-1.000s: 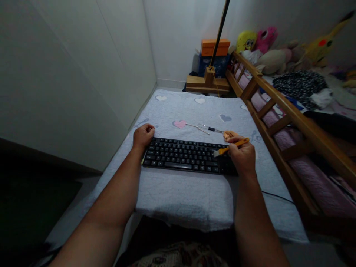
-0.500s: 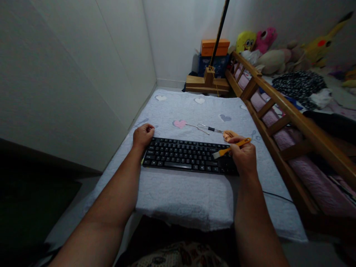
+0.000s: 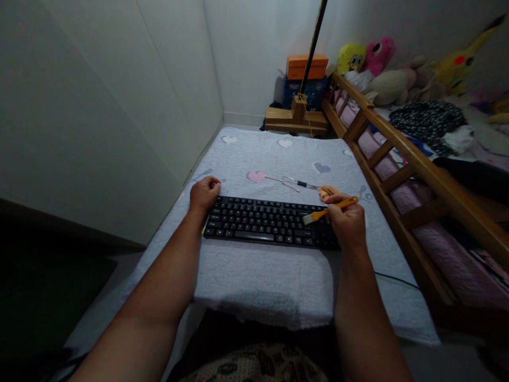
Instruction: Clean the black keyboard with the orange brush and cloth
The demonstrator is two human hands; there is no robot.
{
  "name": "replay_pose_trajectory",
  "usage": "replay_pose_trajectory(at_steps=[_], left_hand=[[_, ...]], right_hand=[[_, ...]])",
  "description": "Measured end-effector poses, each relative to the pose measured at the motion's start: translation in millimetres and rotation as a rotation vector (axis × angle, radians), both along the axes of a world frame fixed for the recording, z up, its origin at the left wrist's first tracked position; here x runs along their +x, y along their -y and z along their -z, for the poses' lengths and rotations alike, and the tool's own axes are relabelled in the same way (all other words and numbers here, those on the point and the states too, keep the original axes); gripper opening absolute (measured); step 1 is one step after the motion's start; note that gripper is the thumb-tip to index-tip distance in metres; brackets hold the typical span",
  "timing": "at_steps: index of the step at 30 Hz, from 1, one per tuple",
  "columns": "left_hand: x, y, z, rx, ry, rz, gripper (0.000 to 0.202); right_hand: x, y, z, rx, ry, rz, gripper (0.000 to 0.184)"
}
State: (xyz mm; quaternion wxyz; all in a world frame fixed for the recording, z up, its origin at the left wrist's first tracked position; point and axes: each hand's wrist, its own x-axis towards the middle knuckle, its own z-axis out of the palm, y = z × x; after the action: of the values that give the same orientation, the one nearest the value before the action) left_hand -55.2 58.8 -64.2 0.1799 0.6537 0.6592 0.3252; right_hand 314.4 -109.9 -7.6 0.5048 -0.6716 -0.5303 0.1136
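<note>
A black keyboard (image 3: 258, 223) lies across the cloth-covered table in front of me. Beside its far left corner rests my left hand (image 3: 204, 193), fingers curled closed; whether they hold anything is hidden, and my wrist lies along the keyboard's left edge. My right hand (image 3: 348, 217) is closed around the yellow handle of a small brush (image 3: 318, 215). The brush's pale bristles point left, over the keys toward the right part of the keyboard. Part of the number pad is hidden under this hand.
Behind the keyboard lie an orange-brown cloth-like item (image 3: 328, 192), a thin tool with a black sleeve (image 3: 302, 184) and a pale thin stick (image 3: 280, 181). A black cable (image 3: 397, 278) runs off rightward. A wooden bed rail (image 3: 417, 170) borders the table's right side; a white panel stands left.
The brush tip has shifted slightly left and up over the keys, along with my right hand. My left hand and the keyboard stay in place.
</note>
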Motion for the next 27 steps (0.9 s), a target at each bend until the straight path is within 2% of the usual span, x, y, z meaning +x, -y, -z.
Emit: replay_pose_trajectory(at_steps=[4,7,10,13,20,27], left_hand=[[0,-1,0.9,0.002,0.005,0.006,0.022],[0,0,0.3,0.005,0.003,0.010,0.021],[0,0,-0.8,0.004,-0.002,0.004,0.020],[1,1,-1.5,0.000,0.000,-0.003,0.019],[2,0,0.4,0.004,0.005,-0.003,0.023],[0,-2,2.7,0.000,-0.007,0.006,0.027]], right_hand=[[-3,-2,2.0,-0.016,-0.038,0.047,0.011],[-2,-1,-1.4,0.029,-0.056,0.087,0.010],[-5,-1,-3.6,0.037,-0.144,0.064,0.011],[-18,-2,-1.9,-0.041,-0.267,-0.022,0.017],[-70,-2,1.5,-0.195,-0.434,-0.350,0.031],[-101,-6,8.2,-0.231,-0.530,-0.481,0.033]])
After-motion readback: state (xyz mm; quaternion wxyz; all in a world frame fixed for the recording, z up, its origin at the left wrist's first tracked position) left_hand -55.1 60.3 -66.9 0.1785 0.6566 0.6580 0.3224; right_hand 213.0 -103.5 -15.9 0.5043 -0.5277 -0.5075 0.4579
